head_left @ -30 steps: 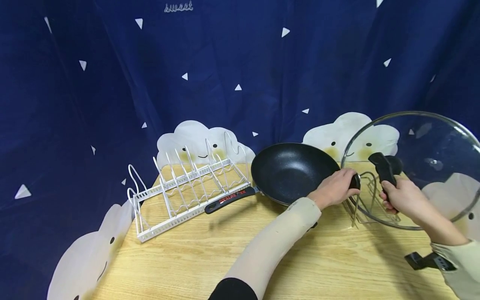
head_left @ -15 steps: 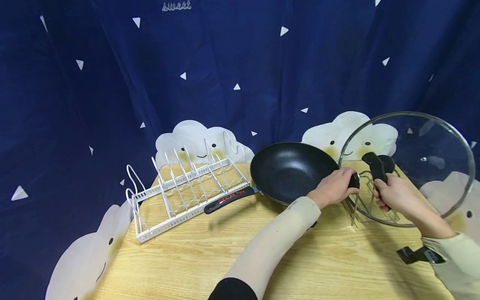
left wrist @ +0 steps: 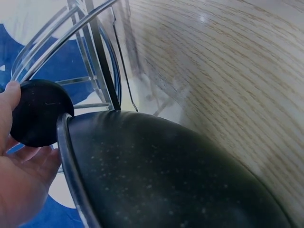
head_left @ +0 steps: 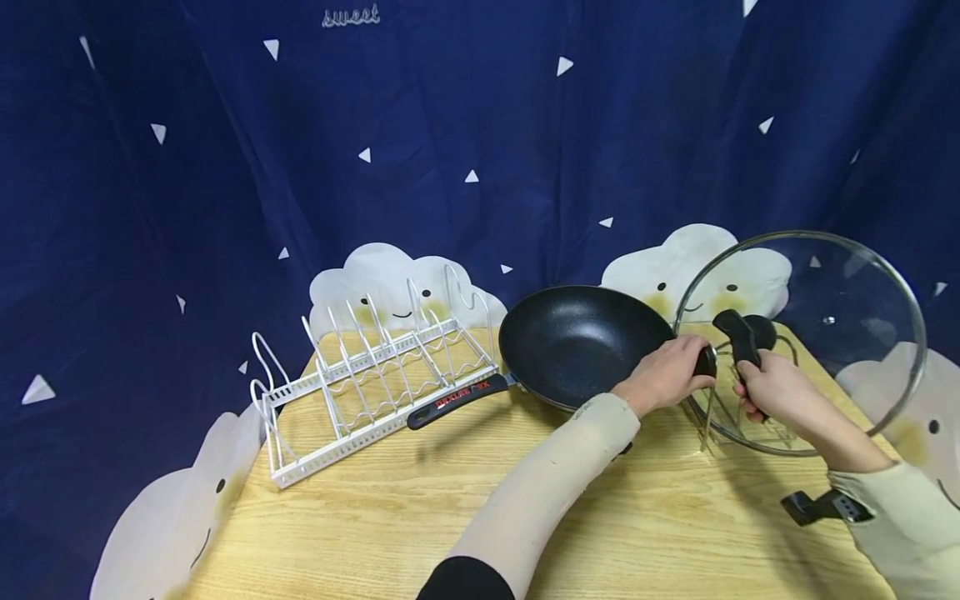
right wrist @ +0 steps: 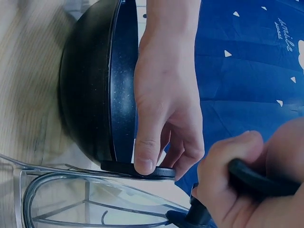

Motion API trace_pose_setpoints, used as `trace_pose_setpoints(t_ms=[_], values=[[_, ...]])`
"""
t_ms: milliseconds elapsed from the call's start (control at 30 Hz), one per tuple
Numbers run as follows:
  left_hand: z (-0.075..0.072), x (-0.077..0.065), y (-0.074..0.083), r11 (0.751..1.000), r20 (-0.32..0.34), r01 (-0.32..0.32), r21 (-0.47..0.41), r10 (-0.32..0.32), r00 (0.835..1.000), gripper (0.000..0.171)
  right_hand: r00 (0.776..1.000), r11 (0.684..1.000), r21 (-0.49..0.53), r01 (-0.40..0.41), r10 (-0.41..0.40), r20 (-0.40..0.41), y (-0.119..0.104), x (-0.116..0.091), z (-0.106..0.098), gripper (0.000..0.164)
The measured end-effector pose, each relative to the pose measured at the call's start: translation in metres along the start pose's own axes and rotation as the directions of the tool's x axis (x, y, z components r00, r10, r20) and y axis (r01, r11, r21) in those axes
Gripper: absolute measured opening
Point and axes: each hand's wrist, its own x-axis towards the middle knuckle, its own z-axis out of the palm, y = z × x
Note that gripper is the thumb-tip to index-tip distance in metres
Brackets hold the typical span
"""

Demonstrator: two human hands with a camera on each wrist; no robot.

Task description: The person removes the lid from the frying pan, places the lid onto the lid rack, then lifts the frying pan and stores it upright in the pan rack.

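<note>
My right hand (head_left: 782, 390) grips the black upright handle (head_left: 742, 337) of a large clear glass lid (head_left: 847, 292) with a steel rim. The lid stands on edge, leaning back over a wire lid rack (head_left: 707, 421) at the table's right. My left hand (head_left: 666, 372) holds a flat round black knob (left wrist: 42, 113) between thumb and fingers, right at the rim of a black wok (head_left: 577, 342). In the right wrist view the knob lies edge-on beside the wok. The wok's long black handle (head_left: 459, 402) points left, toward a white rack.
The white wire pan rack (head_left: 375, 379) with several upright dividers stands on the left of the wooden table (head_left: 450, 517). Behind the table hangs a dark blue curtain (head_left: 420, 100) with pale clouds. A black strap mount (head_left: 825, 507) sits on the right sleeve.
The right hand has drawn the glass lid leftward, closer to the left hand and the wire rack. The left hand keeps its hold on the knob, and the wok has stayed in place.
</note>
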Motion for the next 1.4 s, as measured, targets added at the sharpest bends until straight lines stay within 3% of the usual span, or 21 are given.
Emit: trace_pose_setpoints(t_ms=[433, 767, 1100, 1400], values=[[0.0022, -0.0006, 0.0017, 1.000, -0.010, -0.009, 0.010, 0.009, 1.000, 0.058, 0.997, 0.994, 0.108, -0.023, 0.014, 0.081, -0.0029, 0.0060, -0.0023, 0.030], [0.0060, 0.0014, 0.0014, 1.000, -0.027, -0.010, 0.008, 0.010, 1.000, 0.058, 0.981, 0.966, 0.253, -0.056, 0.006, 0.195, -0.0019, 0.0051, -0.0076, 0.021], [0.0065, 0.0002, 0.0001, 1.000, -0.026, -0.020, 0.008, 0.021, 0.999, 0.057, 0.978, 0.938, 0.342, -0.058, -0.015, 0.208, -0.0022, 0.0032, -0.0042, 0.029], [0.0045, 0.0018, -0.0022, 0.999, -0.027, -0.030, -0.029, 0.029, 0.999, 0.053, 0.976, 0.931, 0.359, -0.067, -0.014, 0.217, -0.0018, 0.0048, -0.0050, 0.032]])
